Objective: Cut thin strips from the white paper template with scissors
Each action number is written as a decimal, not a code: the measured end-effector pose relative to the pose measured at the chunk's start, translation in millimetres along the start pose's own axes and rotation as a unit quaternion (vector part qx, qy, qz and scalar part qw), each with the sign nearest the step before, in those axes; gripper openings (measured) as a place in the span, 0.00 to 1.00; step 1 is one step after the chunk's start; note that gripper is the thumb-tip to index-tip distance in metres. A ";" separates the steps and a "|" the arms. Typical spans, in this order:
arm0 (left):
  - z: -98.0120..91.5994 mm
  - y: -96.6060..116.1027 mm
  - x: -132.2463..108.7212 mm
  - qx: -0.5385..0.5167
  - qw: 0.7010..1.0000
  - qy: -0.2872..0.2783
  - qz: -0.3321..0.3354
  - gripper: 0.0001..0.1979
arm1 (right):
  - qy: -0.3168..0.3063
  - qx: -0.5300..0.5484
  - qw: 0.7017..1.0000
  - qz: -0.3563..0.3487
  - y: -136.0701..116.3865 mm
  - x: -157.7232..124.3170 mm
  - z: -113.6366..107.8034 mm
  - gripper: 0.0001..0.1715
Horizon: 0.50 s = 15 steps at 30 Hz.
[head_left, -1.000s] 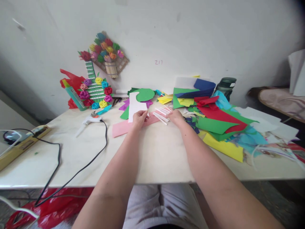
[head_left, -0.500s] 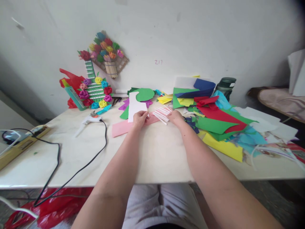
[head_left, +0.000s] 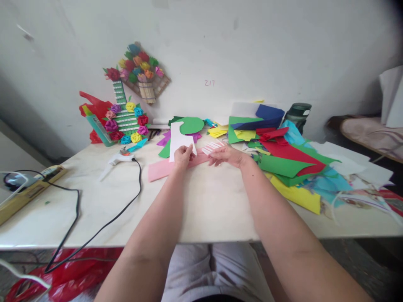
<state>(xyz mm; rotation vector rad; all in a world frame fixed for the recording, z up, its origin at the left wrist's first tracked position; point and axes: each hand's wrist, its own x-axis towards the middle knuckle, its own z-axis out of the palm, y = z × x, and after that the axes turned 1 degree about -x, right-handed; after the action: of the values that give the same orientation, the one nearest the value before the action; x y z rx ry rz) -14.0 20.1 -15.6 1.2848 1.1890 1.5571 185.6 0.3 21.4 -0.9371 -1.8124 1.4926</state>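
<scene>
My left hand is closed in a pinch over the edges of a white paper cutout and a pink paper strip. What its fingertips hold, if anything, is too small to make out. Beside it, my right hand reaches in from the right with its fingers stretched out and a little apart. Several thin white paper sticks lie side by side on the pink strip, just beyond the right fingers, which partly cover them.
A white glue gun with a black cord lies left, near a power strip. Behind stand a paper-flower guitar and a green glue bottle. Coloured paper sheets are heaped at right, before a dark flask.
My right hand has moved slightly left and toward me, and its fingers have spread, covering the near ends of the white sticks. My left hand has shifted slightly left.
</scene>
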 end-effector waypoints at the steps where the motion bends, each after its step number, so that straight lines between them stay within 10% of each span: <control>1: -0.4 0.2 0.5 -0.003 1.000 0.012 0.001 0.21 | -0.017 -0.007 1.000 -0.009 -1.6 -1.7 1.4 0.19; 15: -15.4 7.6 6.8 -0.094 0.964 0.249 0.003 0.21 | 0.431 0.012 0.902 -0.023 6.8 18.9 -5.4 0.09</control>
<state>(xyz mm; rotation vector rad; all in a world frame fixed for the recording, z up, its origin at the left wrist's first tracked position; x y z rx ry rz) -30.5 21.8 -7.3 0.7933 1.2950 2.0151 180.2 19.6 16.0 -1.2655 -1.1385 0.8321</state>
